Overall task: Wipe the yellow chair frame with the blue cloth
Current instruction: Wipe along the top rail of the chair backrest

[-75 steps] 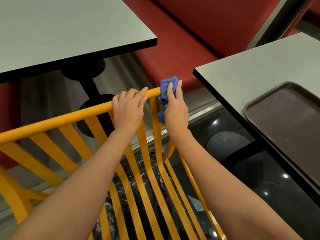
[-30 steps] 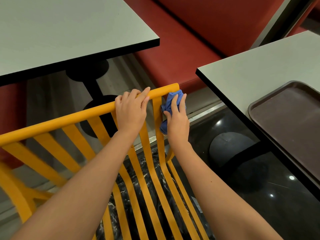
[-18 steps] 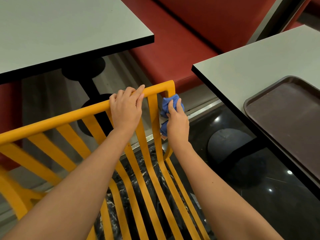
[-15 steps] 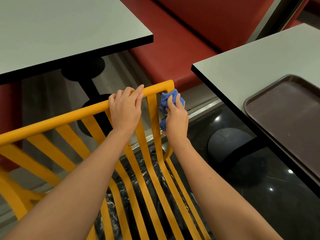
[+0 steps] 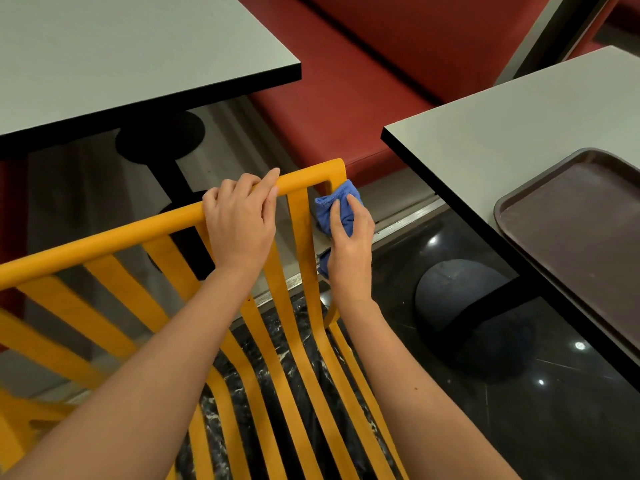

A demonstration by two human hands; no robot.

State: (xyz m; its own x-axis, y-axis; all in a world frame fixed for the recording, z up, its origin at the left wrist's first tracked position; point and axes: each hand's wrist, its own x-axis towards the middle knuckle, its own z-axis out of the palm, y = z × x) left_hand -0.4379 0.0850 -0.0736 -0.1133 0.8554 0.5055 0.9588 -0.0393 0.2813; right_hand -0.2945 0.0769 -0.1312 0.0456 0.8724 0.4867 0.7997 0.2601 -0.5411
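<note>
Far left: grey table [image 5: 121,46] above the yellow chair frame [image 5: 104,240], whose top rail runs up and right to a rounded corner. Slats fan down from the rail toward the bottom edge.

Left hand [image 5: 242,220] grips the top rail just short of that corner, fingers curled over it, thumb side up. Judged purpose: bracing the chair so it does not shift under wiping pressure.

Right hand [image 5: 349,244] holds the bunched blue cloth [image 5: 337,209], fingers wrapped round it, pressing it against the outer side post directly below the rail's right corner. Cloth is touching the post.

Right: second grey table [image 5: 519,123] with a brown tray [image 5: 568,237] at its right edge. Red bench [image 5: 381,64] behind.
</note>
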